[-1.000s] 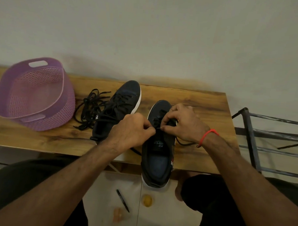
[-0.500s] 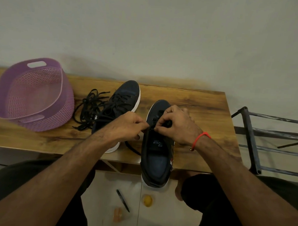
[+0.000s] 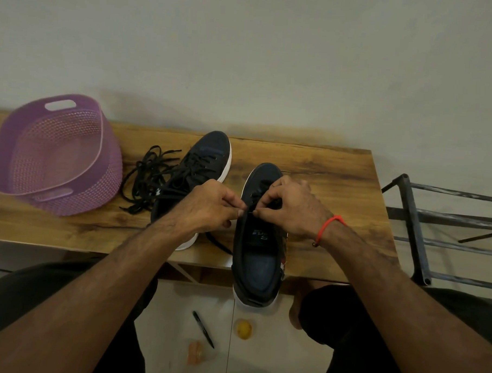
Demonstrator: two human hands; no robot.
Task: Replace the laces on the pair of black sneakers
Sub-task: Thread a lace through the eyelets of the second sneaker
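Near sneaker heel overhanging table edge

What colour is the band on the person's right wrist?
Red-orange. The wrist band is a thin cord, and it shows clearly in the head view.

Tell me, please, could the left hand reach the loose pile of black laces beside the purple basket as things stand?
Probably yes. The loose laces lie in the open on the table, left of the left hand; only the laced sneaker sits between. But that hand now pinches the lace at the near sneaker and must let go first.
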